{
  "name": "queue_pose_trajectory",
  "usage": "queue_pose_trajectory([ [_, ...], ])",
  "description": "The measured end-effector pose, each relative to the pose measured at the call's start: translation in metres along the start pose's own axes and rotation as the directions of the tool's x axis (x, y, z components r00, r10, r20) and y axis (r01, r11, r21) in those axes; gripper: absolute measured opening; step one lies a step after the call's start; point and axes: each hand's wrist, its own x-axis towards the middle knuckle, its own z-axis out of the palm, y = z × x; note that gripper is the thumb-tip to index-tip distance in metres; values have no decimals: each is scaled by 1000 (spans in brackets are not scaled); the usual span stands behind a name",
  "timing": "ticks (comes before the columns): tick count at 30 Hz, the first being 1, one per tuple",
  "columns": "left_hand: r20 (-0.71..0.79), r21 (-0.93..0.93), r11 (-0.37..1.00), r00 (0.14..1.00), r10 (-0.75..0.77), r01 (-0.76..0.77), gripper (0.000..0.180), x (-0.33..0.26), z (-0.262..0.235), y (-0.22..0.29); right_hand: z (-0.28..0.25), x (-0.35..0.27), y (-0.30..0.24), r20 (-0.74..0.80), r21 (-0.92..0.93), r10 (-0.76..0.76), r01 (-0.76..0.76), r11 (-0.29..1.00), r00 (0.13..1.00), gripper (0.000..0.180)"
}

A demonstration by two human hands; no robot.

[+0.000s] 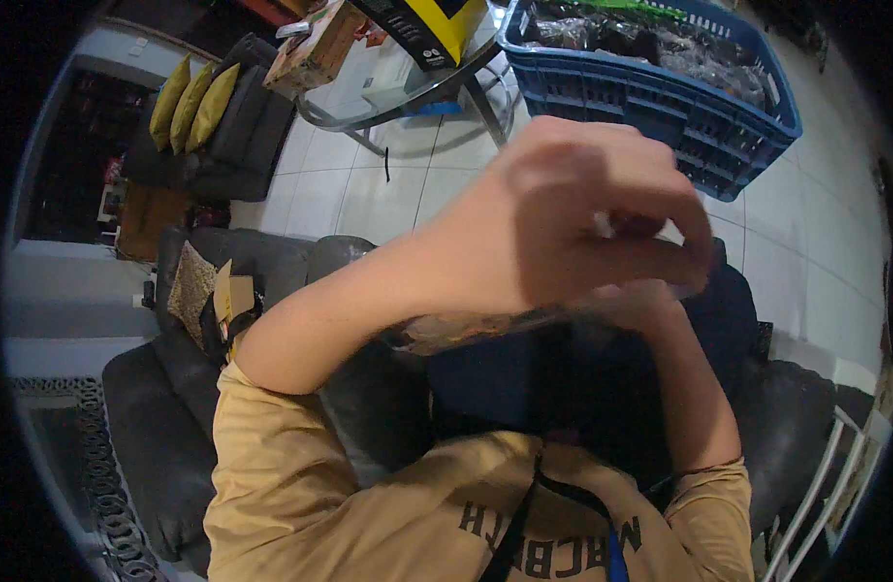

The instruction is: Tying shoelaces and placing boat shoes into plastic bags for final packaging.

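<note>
My left hand (pixel 592 213) is raised in front of me, with its fingers curled round and the thumb side closed. A small dark reddish patch shows inside the curl, too blurred to name. Below it is my right hand (pixel 640 299), mostly covered by the left, so its fingers are hidden. A clear plastic-wrapped item (pixel 466 330) with dark and orange patches stretches beneath my left wrist towards the right hand. Most of that item is hidden, and I cannot tell which hand bears it.
Ahead on the right, a blue plastic crate (pixel 650 92) holds several plastic-wrapped items. Left of it, a glass-topped table (pixel 408 112) carries a black and yellow package (pixel 432 29) and a cardboard box (pixel 311 48). A dark sofa (pixel 165 417) surrounds me, with an opened carton (pixel 235 296) at left.
</note>
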Motion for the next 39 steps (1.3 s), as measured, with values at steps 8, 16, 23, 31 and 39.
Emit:
queue_pose_trajectory([
  [8, 235, 37, 902, 873, -427, 431, 84, -56, -75, 3, -4, 21, -8, -316, 436, -440, 540, 720, 841, 78],
  [16, 328, 184, 588, 515, -792, 788, 110, -118, -59, -4, 19, 27, 7, -376, 209, -421, 518, 829, 825, 81],
  [23, 270, -4, 531, 512, -816, 848, 109, -123, -50, -2, -3, 20, 26, -525, 681, 66, 372, 631, 848, 63],
  [31, -30, 193, 385, 397, -917, 903, 105, -135, -32, 3, 51, 7, -5, -133, 746, -158, 204, 634, 978, 113],
  [39, -227, 113, 772, 772, -593, 626, 104, -139, -51, 4, 44, 22, -59, -619, 602, 22, 457, 655, 785, 93],
])
